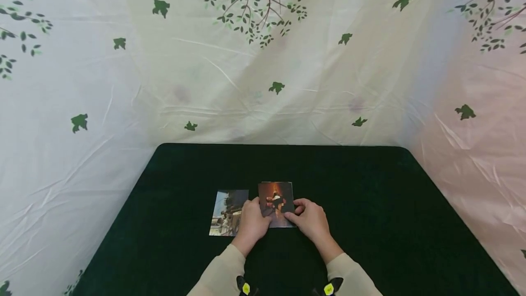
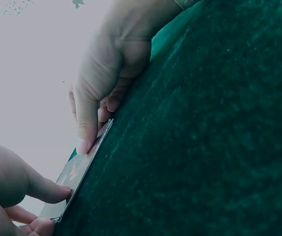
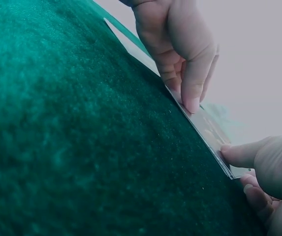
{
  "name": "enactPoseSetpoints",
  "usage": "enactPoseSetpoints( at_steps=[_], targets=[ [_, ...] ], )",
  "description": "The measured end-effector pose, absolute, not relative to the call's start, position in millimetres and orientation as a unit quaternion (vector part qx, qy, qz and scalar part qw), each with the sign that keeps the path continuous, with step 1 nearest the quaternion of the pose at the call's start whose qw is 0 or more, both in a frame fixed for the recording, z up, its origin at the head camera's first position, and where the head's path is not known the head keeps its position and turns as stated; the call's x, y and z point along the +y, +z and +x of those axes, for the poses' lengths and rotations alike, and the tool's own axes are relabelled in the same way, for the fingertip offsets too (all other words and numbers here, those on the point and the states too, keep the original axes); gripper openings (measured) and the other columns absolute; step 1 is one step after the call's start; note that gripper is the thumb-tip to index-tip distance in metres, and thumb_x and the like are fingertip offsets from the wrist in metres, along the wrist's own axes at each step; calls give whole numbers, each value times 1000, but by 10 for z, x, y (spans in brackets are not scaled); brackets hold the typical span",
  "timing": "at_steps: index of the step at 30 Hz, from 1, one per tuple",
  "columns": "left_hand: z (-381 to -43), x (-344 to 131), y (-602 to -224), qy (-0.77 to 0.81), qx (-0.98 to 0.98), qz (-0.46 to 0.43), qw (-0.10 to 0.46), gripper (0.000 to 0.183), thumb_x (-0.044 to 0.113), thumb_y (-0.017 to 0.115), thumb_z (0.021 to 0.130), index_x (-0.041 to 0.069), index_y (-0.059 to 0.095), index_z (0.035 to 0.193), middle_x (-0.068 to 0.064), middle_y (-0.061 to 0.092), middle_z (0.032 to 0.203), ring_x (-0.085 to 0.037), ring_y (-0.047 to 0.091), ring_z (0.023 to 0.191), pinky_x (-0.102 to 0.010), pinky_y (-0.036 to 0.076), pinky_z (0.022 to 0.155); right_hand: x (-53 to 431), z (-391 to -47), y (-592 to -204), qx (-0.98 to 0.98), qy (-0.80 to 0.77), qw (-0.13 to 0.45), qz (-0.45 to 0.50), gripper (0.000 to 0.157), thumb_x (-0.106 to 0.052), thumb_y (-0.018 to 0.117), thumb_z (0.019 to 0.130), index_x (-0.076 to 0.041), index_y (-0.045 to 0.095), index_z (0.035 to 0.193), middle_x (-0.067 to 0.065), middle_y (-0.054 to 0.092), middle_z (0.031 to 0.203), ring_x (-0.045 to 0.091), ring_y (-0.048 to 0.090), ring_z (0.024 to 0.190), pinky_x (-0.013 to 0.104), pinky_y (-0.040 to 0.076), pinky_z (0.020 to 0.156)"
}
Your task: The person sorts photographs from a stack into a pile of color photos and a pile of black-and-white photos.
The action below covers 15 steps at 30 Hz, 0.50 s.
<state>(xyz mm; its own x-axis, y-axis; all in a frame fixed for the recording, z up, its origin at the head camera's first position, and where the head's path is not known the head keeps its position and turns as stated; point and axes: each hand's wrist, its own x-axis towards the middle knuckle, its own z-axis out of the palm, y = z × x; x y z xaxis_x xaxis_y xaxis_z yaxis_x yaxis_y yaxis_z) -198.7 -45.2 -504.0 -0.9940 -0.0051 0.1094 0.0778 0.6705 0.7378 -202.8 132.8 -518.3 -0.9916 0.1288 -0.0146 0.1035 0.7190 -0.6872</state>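
Observation:
A small stack of photo prints (image 1: 276,195) lies on the dark green cloth, and its top picture shows a dark figure against an orange glow. My left hand (image 1: 253,222) pinches the stack's left edge, thumb on the top print and fingers along the side. At the opposite edge my right hand (image 1: 313,221) grips it likewise, its thumb (image 3: 239,155) pressing on the near corner. Several thin layers show along the edge of the stack (image 2: 89,160) in the left wrist view. Another photo print (image 1: 223,211), with blue sky and pale buildings, lies flat to the left, partly covered by my left hand.
The table (image 1: 370,186) is covered in dark green cloth with rounded far corners. A pale curtain (image 1: 230,90) printed with leaves and branches surrounds it at the back and both sides.

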Motion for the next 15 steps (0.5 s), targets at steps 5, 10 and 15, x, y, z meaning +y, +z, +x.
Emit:
enactPoseSetpoints(
  at_steps=[5,10,15],
  targets=[
    [-1980,-443,-5025,-390,-920,-15,44,52,9,82,74,-7,59,119,-17,60,102,-28,52,94,-46,48,83,1322,-2018,-5174,-926,374,22,-54,47,-37,80,78,-14,65,116,-5,60,80,13,52,69,31,42,63],
    [-1959,-423,-5016,-396,-918,8,23,59,7,80,75,-7,54,127,-20,53,112,-30,52,101,-46,48,88,1341,-2007,-5193,-924,379,32,-38,45,-35,75,83,-19,64,124,-7,59,75,12,52,63,30,42,58],
    [-1944,-406,-5012,-405,-914,12,23,57,5,79,75,-3,54,126,-20,51,112,-29,54,97,-46,49,84,1359,-1988,-5188,-925,377,33,-32,35,-32,70,88,-18,68,121,-7,58,72,12,51,59,30,42,55]
  ],
)
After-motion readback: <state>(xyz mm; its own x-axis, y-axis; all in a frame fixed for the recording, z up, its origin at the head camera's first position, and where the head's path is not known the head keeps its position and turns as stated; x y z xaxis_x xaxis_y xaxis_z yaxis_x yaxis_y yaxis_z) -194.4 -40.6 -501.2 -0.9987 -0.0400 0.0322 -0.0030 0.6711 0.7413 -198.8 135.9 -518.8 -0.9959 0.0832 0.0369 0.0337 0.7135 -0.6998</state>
